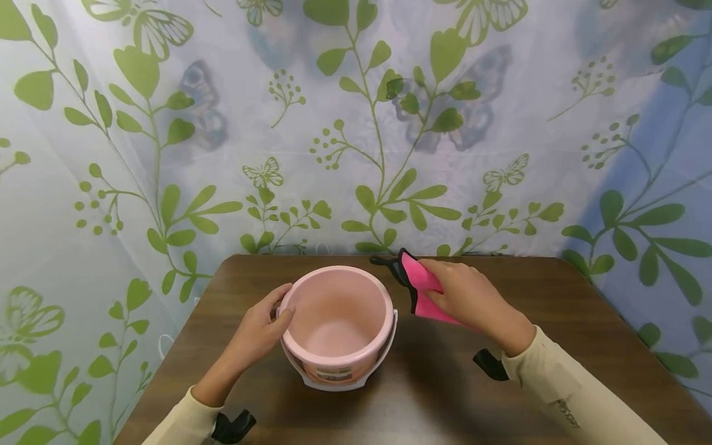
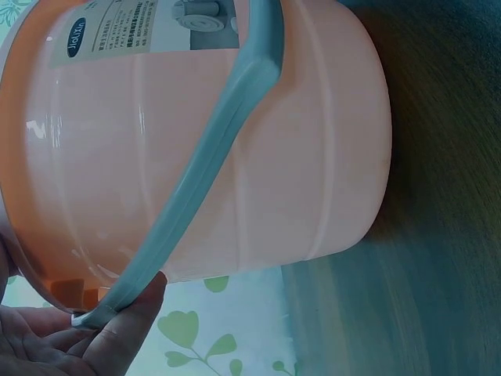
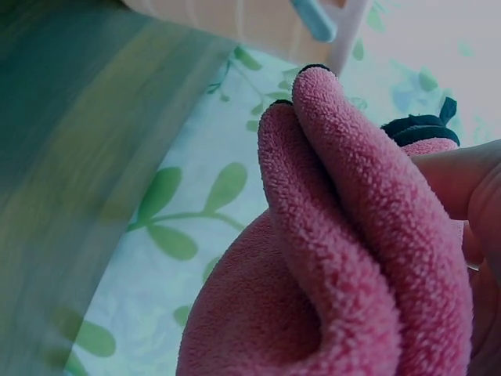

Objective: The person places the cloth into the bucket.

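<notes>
A pale pink bucket (image 1: 336,293) stands upright on the brown table, its mouth facing up and its inside showing only its own walls and floor. My left hand (image 1: 260,326) grips its left rim, thumb over the edge near the root of the handle (image 2: 192,176). The light-coloured handle hangs down across the near side, below a printed label (image 2: 149,27). To the right of the bucket, my right hand (image 1: 474,298) holds a folded pink fluffy cloth (image 1: 421,283) with black edging above the table. A black loop (image 1: 380,261) sticks out from the cloth's corner toward the bucket.
The wood-grain table (image 1: 423,395) reaches back to a pale curtain (image 1: 300,210) printed with green leaves and butterflies. Black strap pieces (image 1: 233,426) show at both wrists, beside the cream sleeves (image 1: 584,389).
</notes>
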A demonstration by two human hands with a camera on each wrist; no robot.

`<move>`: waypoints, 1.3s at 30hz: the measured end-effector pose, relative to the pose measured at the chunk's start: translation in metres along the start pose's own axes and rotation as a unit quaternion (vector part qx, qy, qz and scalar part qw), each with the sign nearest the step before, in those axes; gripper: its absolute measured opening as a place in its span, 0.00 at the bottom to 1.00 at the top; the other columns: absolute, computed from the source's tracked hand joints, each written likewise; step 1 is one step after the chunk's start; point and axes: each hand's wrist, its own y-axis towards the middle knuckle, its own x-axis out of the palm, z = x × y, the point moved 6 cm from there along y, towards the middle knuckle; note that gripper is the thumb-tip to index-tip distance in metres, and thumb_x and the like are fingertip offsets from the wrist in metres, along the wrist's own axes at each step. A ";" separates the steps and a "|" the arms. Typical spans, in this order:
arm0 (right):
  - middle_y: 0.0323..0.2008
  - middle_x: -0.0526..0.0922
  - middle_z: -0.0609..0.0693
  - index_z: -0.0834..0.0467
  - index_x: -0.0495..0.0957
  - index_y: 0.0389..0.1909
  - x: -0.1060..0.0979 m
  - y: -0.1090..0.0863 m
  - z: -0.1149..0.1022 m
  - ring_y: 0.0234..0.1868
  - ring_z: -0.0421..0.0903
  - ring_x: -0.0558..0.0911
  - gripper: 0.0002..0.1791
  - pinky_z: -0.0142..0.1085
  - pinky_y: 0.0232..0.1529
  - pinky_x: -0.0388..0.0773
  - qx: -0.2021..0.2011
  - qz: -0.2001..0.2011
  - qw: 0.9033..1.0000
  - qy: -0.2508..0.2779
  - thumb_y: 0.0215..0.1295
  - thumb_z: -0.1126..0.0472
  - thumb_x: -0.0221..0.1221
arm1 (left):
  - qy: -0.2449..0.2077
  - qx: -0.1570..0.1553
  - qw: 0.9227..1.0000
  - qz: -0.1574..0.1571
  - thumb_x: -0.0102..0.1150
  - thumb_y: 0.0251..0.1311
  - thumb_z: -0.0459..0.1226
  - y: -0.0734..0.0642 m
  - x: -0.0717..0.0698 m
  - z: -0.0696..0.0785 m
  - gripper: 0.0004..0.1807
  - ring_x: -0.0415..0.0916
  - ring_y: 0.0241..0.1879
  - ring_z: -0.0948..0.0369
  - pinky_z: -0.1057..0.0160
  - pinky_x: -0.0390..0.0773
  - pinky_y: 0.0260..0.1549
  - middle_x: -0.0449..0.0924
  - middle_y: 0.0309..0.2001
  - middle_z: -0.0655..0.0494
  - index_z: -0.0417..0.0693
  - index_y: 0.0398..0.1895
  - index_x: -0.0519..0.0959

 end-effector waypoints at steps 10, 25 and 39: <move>0.39 0.85 0.50 0.59 0.78 0.57 -0.004 0.015 -0.020 0.36 0.50 0.83 0.25 0.49 0.38 0.80 -0.019 0.002 1.000 -0.001 0.58 0.63 0.71 | 0.012 0.001 1.000 0.007 0.58 0.70 0.36 -0.002 -0.003 0.001 0.28 0.82 0.44 0.56 0.64 0.80 0.38 0.76 0.61 0.37 0.37 0.71 0.69; 0.46 0.86 0.54 0.61 0.78 0.61 -0.009 0.037 -0.060 0.43 0.53 0.84 0.27 0.49 0.45 0.81 -0.073 0.002 0.997 -0.008 0.60 0.63 0.71 | 0.024 0.016 1.000 0.005 0.57 0.71 0.38 -0.002 -0.003 0.001 0.28 0.81 0.41 0.59 0.63 0.80 0.38 0.78 0.60 0.39 0.37 0.71 0.69; 0.46 0.86 0.52 0.58 0.77 0.62 0.006 0.055 -0.094 0.44 0.51 0.84 0.26 0.47 0.45 0.80 -0.096 -0.040 0.995 0.004 0.63 0.62 0.69 | 0.016 0.007 1.000 -0.001 0.58 0.72 0.38 0.000 -0.003 -0.002 0.29 0.82 0.44 0.55 0.63 0.80 0.37 0.75 0.63 0.37 0.36 0.72 0.68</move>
